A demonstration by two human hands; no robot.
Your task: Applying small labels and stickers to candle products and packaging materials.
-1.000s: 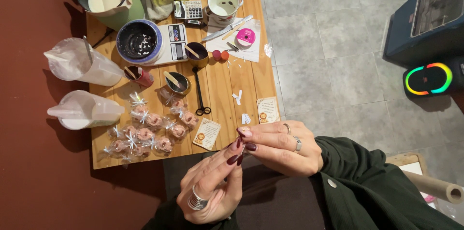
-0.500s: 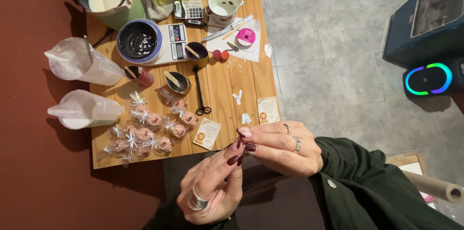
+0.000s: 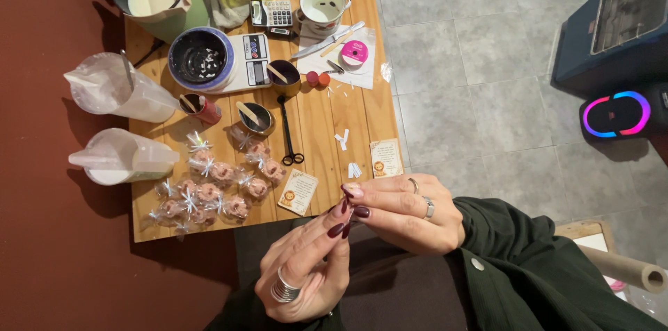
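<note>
- Left hand [image 3: 306, 268] and right hand [image 3: 403, 213] meet fingertip to fingertip, pinched narrow on something too small to identify.
- Nothing has visibly shifted over the last second; the fiddling continues in place.
- Just beyond the fingertips lie two small cards [image 3: 297, 192], then wrapped pink sweets [image 3: 209, 192] on the wooden table [image 3: 327, 129].

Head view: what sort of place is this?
Likely a home craft corner for small party favours: a low wooden table holds a white digital scale, clear-wrapped pink favours and small illustrated paper tags.
</note>
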